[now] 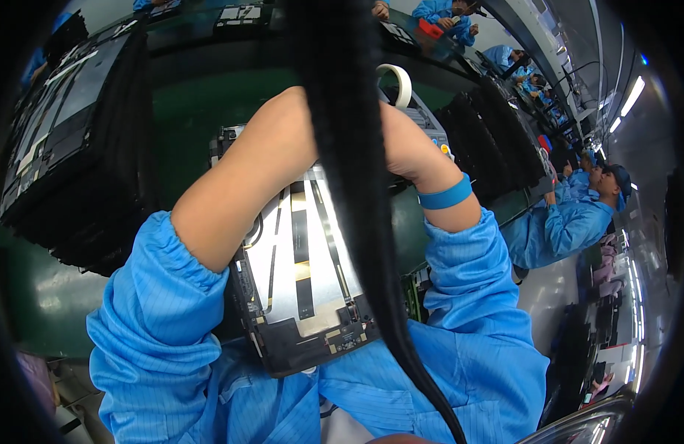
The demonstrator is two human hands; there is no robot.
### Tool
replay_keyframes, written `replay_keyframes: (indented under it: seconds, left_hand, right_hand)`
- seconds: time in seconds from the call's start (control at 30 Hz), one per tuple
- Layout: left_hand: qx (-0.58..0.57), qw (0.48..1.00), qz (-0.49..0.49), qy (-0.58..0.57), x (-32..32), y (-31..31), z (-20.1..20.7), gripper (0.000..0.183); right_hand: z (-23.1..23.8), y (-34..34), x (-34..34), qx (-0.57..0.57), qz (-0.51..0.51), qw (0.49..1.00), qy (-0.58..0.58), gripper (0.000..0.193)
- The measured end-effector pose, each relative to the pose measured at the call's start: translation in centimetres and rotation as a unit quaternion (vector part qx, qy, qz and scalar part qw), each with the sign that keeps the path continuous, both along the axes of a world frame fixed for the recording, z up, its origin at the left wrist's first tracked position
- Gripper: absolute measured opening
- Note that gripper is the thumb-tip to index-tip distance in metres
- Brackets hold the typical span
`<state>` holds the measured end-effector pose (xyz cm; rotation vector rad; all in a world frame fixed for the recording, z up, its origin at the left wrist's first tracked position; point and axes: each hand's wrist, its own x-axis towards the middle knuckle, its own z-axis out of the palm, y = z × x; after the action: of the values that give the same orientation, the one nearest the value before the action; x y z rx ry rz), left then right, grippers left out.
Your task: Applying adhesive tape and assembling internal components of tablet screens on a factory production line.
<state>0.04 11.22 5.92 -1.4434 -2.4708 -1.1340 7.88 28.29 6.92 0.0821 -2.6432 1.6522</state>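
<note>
Black casing (282,348) holding silver plate (323,266), left hand (294,115), right hand (402,144) at far end; fingers hidden, can't tell grip

- One wide fisheye view is taken from head height, facing down.
- The opened tablet-like device (303,255) is seen close, near frame centre.

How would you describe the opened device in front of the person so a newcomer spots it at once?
On the green bench, find the black stack at the left. Right of it, between the person's blue sleeves, is the opened device, silver inside with dark lengthwise strips. Unlike the stack, it is a single piece.
</note>
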Motion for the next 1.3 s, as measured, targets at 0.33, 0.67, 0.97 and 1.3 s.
replay_keyframes:
  seconds: [0.33,0.67,0.97,1.3]
  left_hand:
    - [-0.031,0.999,0.017,-0.011,0.4,0.0,0.8,0.008]
    - [0.051,0.978,-0.11,0.169,0.2,-0.4,-0.2,0.032]
    - [-0.099,0.988,-0.096,0.076,1.6,1.2,2.3,0.026]
    - [-0.144,0.971,-0.164,0.095,1.3,0.8,3.4,0.015]
  right_hand:
    - [-0.2,-0.5,-0.6,0.087,-0.017,0.995,0.033,0.056]
    - [-3.4,-3.7,7.6,-0.207,-0.218,0.951,0.073,0.055]
    - [-5.2,-7.1,11.6,-0.4,-0.144,0.905,-0.001,0.08]
    - [-5.1,-5.8,11.9,-0.364,-0.113,0.924,0.016,0.08]
